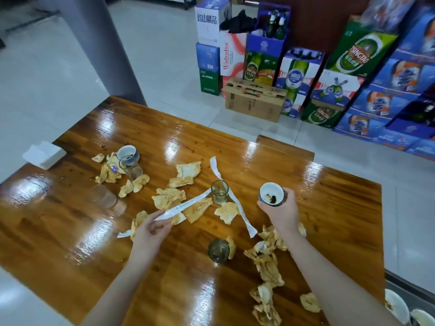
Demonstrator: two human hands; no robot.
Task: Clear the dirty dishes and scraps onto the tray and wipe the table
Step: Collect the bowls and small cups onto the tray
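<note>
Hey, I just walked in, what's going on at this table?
A person is clearing a messy wooden table. The right hand holds a small white cup with dark residue inside. The left hand pinches one end of a long paper strip. Stained crumpled napkins, several glasses and another cup are on the table. Dirty bowls sit at the lower right edge.

Stacked beer cartons [367,74] beyond the counter's far right corner, brown cardboard box [255,100] on pale floor tiles [164,55], crate of green bottles [274,24], grey pillar [101,48] past the far left corner
</note>
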